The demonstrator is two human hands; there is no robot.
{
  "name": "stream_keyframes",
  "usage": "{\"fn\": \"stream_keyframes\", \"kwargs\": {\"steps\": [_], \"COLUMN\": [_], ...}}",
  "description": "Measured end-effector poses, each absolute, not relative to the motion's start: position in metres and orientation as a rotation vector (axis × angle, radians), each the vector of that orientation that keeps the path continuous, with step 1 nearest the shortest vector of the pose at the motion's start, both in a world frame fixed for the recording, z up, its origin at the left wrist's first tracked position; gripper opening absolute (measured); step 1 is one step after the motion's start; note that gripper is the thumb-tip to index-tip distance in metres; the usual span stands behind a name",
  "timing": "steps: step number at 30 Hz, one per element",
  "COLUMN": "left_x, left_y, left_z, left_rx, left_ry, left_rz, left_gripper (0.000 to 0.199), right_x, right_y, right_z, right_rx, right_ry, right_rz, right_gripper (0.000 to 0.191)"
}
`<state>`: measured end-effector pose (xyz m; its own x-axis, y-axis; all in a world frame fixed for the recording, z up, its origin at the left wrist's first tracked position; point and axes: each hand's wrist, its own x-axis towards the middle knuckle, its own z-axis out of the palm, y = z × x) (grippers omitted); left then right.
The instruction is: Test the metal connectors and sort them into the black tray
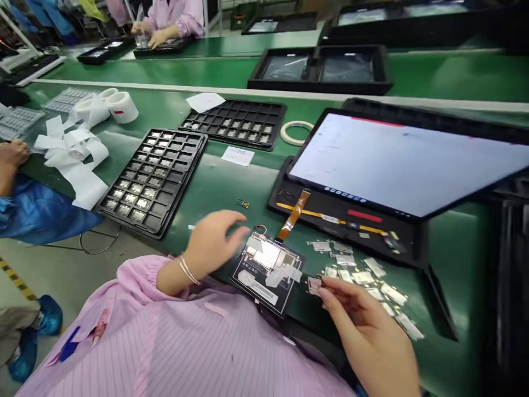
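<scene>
Small metal-cased module (313,285) is located at the near side of the green workbench (219,184), just right of the flat circuit board (260,270). Right hand (366,325): thumb and forefinger are closed narrowly on the module, gripping it at its right edge. Left hand (217,237): thumb and forefinger are spread wide, positioned beside the far left corner of the board; contact between thumb and board cannot be determined. The board lies flat, tilted in plan, with a strip of translucent tape (283,275) across its right portion. An orange ribbon cable (294,214) extends from the far edge of the board toward the black holder (417,234) beneath the lit display screen (405,160). Loose modules (363,277) of similar form lie scattered to the right, beyond and beside the right hand. One small dark part (243,203) lies beyond the left hand. A black compartment tray (182,160), partly filled with modules, stands to the left; a second tray (243,108) lies farther off, with a ring of tape (296,133) at its right and a written label (238,156) on the near side.
</scene>
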<state>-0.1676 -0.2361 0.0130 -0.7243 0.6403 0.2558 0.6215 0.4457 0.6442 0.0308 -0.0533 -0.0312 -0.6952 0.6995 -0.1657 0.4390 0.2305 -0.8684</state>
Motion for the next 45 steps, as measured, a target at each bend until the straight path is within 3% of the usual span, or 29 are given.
{"fn": "stream_keyframes", "kwargs": {"steps": [4, 10, 21, 30, 45], "left_x": [-0.205, -0.225, -0.226, -0.226, -0.228], "left_y": [-0.291, -0.329, -0.33, -0.334, -0.343], "left_z": [0.012, -0.012, -0.028, -0.036, -0.021], "left_rx": [0.877, 0.634, 0.7, 0.964, 1.006], "left_ry": [3.204, 3.386, 3.395, 3.396, 3.316], "left_rz": [0.821, 0.436, 0.497, 0.604, 0.519], "left_gripper": [0.021, 0.029, 0.03, 0.026, 0.029], "right_x": [0.034, 0.033, 0.031, 0.029, 0.036], "right_y": [-0.054, -0.054, -0.055, -0.054, -0.051], "right_z": [-0.031, -0.028, -0.02, -0.025, -0.028], "right_rx": [-1.131, -1.134, -1.132, -1.085, -1.02], "right_ry": [-2.236, -2.269, -2.339, -2.316, -2.372], "right_rz": [1.428, 1.361, 1.247, 1.297, 1.243], "right_gripper": [0.041, 0.04, 0.046, 0.041, 0.039]}}
